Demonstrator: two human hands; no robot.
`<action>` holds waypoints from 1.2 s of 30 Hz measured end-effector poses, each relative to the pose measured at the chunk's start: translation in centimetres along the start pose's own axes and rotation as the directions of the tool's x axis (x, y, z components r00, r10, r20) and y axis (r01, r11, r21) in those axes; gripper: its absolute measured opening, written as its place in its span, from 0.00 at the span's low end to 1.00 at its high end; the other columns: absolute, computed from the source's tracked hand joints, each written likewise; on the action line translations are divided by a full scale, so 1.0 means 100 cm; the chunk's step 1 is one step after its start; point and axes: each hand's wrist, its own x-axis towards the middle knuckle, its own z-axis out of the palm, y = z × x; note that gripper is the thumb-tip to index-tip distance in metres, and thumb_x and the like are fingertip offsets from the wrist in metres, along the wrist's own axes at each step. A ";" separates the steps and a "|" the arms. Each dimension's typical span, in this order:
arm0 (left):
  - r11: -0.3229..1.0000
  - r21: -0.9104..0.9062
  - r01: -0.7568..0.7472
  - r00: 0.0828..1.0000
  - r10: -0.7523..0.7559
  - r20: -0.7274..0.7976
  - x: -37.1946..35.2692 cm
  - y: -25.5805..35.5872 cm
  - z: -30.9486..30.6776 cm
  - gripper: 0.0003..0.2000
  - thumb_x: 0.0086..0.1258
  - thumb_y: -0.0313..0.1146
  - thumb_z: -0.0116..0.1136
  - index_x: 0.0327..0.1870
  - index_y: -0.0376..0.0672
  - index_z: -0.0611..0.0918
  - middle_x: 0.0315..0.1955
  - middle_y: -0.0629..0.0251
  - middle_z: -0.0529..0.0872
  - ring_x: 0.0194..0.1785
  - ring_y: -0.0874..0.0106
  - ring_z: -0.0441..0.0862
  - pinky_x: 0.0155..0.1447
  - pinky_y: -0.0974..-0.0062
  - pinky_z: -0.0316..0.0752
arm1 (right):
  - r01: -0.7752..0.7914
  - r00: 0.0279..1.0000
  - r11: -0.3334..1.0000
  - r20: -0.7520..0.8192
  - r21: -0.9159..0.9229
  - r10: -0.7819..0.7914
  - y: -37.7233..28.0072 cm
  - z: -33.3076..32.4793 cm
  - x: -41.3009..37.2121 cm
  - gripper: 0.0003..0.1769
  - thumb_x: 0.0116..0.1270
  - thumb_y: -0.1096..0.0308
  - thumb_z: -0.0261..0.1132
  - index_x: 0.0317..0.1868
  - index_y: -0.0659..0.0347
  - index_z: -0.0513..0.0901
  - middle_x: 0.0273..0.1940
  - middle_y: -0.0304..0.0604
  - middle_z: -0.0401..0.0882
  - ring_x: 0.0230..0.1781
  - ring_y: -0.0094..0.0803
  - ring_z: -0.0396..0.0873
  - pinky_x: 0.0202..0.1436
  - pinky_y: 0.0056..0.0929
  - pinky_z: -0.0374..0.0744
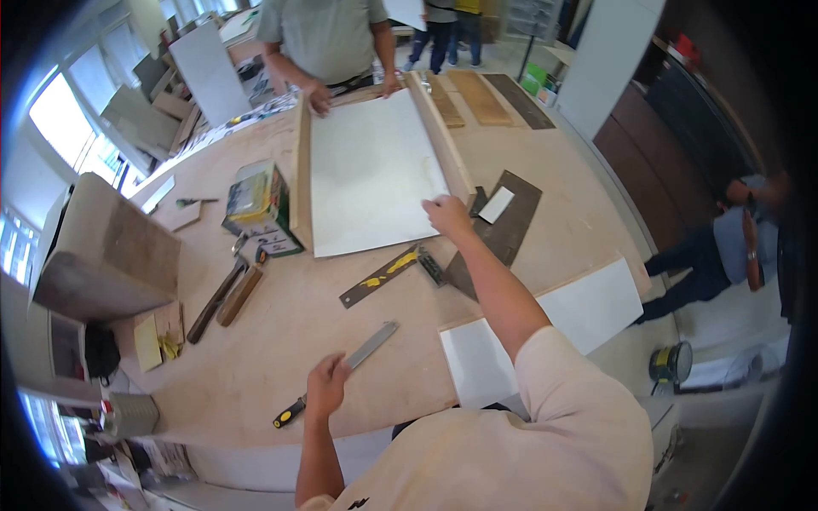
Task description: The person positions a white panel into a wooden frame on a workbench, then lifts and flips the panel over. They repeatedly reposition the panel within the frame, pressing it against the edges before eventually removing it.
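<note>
My left hand (326, 385) is closed around the middle of a flat metal file (372, 344); its black and yellow handle sticks out below the fist. Farther forward, my right hand (447, 215) has its fingers curled on the near right edge of a white panel (375, 170). The panel lies between two upright wooden side boards, the left one (302, 170) and the right one (443, 140). Across the table a co-worker in a grey shirt has one hand (317, 96) at the panel's far left corner and the other (392, 83) at the far right.
On the wooden table (247, 375) are a hammer (217, 298) with another wooden-handled tool (241, 294), a box (260, 209), a yellow-smeared metal strip (379, 277) and a dark board (511, 226). White panel pieces (588, 307) lie along the near right edge. Other people stand farther off.
</note>
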 end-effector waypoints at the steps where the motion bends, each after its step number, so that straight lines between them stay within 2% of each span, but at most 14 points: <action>1: 0.999 0.031 0.039 0.999 -0.038 -0.018 0.019 0.010 0.000 0.14 0.70 0.31 0.54 0.51 0.32 0.82 0.33 0.54 0.87 0.35 0.68 0.84 0.44 0.71 0.78 | -0.036 0.999 0.999 -0.028 0.038 0.037 0.010 0.002 -0.007 0.15 0.59 0.59 0.66 0.39 0.63 0.87 0.40 0.55 0.86 0.45 0.50 0.84 0.48 0.42 0.80; 2: 0.995 0.061 0.081 0.996 -0.079 -0.033 0.043 0.021 -0.002 0.14 0.70 0.32 0.55 0.49 0.32 0.83 0.34 0.52 0.87 0.37 0.63 0.85 0.46 0.68 0.78 | -0.074 0.995 0.994 -0.053 0.077 0.079 0.022 0.004 -0.018 0.16 0.58 0.61 0.67 0.40 0.65 0.86 0.41 0.57 0.85 0.45 0.51 0.84 0.48 0.42 0.80; 4: 0.961 0.218 -0.171 0.950 0.220 -0.222 0.111 -0.006 0.011 0.14 0.70 0.32 0.55 0.50 0.33 0.83 0.37 0.49 0.87 0.44 0.53 0.84 0.50 0.62 0.77 | -0.094 0.924 0.989 -0.361 0.111 0.128 0.071 0.032 -0.019 0.18 0.56 0.65 0.67 0.43 0.70 0.84 0.42 0.62 0.85 0.42 0.52 0.84 0.45 0.42 0.80; 6: 0.908 0.358 -0.216 0.921 0.311 -0.233 0.174 -0.013 0.018 0.17 0.70 0.33 0.54 0.56 0.35 0.80 0.46 0.46 0.83 0.51 0.47 0.80 0.55 0.58 0.75 | -0.205 0.900 0.947 -0.333 0.248 0.282 0.084 0.035 -0.022 0.20 0.55 0.69 0.65 0.45 0.75 0.82 0.40 0.63 0.85 0.38 0.51 0.85 0.43 0.42 0.79; 8: 0.867 0.484 -0.117 0.907 0.292 -0.304 0.215 -0.006 0.032 0.20 0.69 0.30 0.52 0.62 0.36 0.76 0.56 0.48 0.77 0.59 0.50 0.76 0.61 0.60 0.73 | -0.366 0.862 0.856 -0.215 0.364 0.460 0.091 0.040 -0.016 0.18 0.55 0.70 0.64 0.44 0.74 0.82 0.38 0.59 0.85 0.36 0.46 0.84 0.40 0.41 0.79; 9: 0.839 0.540 -0.066 0.913 0.270 -0.307 0.227 -0.004 0.034 0.21 0.68 0.29 0.52 0.63 0.36 0.75 0.58 0.49 0.75 0.61 0.51 0.74 0.63 0.60 0.72 | -0.449 0.825 0.793 -0.151 0.412 0.545 0.094 0.043 -0.013 0.17 0.55 0.71 0.64 0.44 0.74 0.82 0.37 0.57 0.85 0.35 0.44 0.84 0.39 0.40 0.79; 12: 0.759 0.649 0.048 0.931 0.202 -0.305 0.247 0.000 0.043 0.23 0.66 0.26 0.52 0.64 0.36 0.74 0.63 0.51 0.71 0.66 0.54 0.70 0.67 0.62 0.68 | -0.434 0.820 0.725 -0.100 0.535 0.564 0.089 0.048 -0.009 0.12 0.58 0.71 0.65 0.39 0.72 0.81 0.30 0.47 0.81 0.30 0.36 0.80 0.32 0.36 0.77; 15: 0.737 0.669 0.095 0.944 0.147 -0.296 0.248 0.002 0.046 0.24 0.65 0.26 0.52 0.65 0.36 0.73 0.64 0.53 0.70 0.68 0.57 0.68 0.69 0.63 0.66 | -0.476 0.764 0.466 0.087 0.746 0.639 0.087 0.045 0.001 0.09 0.65 0.69 0.67 0.42 0.65 0.79 0.30 0.39 0.76 0.28 0.30 0.76 0.27 0.29 0.75; 18: 0.711 0.693 0.118 0.947 0.129 -0.293 0.249 0.006 0.044 0.25 0.65 0.27 0.53 0.66 0.37 0.73 0.62 0.55 0.71 0.67 0.57 0.68 0.68 0.63 0.66 | -0.364 0.694 0.257 0.077 0.895 0.716 0.080 0.041 0.007 0.08 0.69 0.69 0.64 0.44 0.65 0.77 0.33 0.40 0.75 0.29 0.30 0.75 0.31 0.29 0.76; 21: 0.679 0.724 0.122 0.945 0.144 -0.294 0.252 0.002 0.045 0.25 0.65 0.27 0.53 0.66 0.37 0.73 0.60 0.55 0.72 0.65 0.58 0.69 0.68 0.63 0.66 | -0.304 0.726 0.241 0.060 0.922 0.685 0.067 0.035 0.009 0.09 0.70 0.70 0.63 0.47 0.65 0.75 0.40 0.42 0.76 0.33 0.29 0.75 0.37 0.30 0.79; 24: 0.647 0.755 0.105 0.938 0.188 -0.292 0.256 -0.007 0.046 0.25 0.65 0.28 0.53 0.66 0.38 0.73 0.59 0.56 0.73 0.64 0.58 0.71 0.66 0.62 0.67 | -0.170 0.785 0.165 0.033 0.972 0.619 0.059 0.033 0.015 0.10 0.70 0.71 0.63 0.49 0.65 0.76 0.40 0.42 0.75 0.35 0.28 0.76 0.42 0.30 0.80; 27: 0.647 0.753 0.124 0.935 0.177 -0.306 0.254 -0.003 0.047 0.24 0.66 0.29 0.52 0.66 0.39 0.73 0.58 0.55 0.74 0.63 0.57 0.71 0.64 0.60 0.68 | -0.097 0.866 0.213 -0.023 0.972 0.499 0.040 0.025 0.008 0.13 0.71 0.71 0.63 0.52 0.67 0.76 0.40 0.41 0.75 0.35 0.27 0.76 0.43 0.30 0.82; 30: 0.653 0.747 0.130 0.938 0.163 -0.305 0.257 -0.003 0.044 0.24 0.66 0.29 0.53 0.66 0.40 0.74 0.57 0.54 0.75 0.62 0.56 0.72 0.61 0.56 0.68 | -0.134 0.864 0.319 -0.046 0.938 0.501 0.036 0.026 0.005 0.15 0.71 0.72 0.62 0.55 0.69 0.75 0.39 0.41 0.75 0.35 0.27 0.76 0.42 0.30 0.83; 36: 0.612 0.779 0.136 0.960 0.114 -0.257 0.261 -0.004 0.033 0.24 0.70 0.32 0.50 0.68 0.43 0.72 0.54 0.53 0.79 0.61 0.57 0.75 0.60 0.56 0.69 | -0.175 0.844 0.337 -0.035 0.925 0.535 0.053 0.033 0.003 0.14 0.71 0.73 0.62 0.53 0.71 0.75 0.39 0.41 0.76 0.34 0.27 0.77 0.40 0.29 0.83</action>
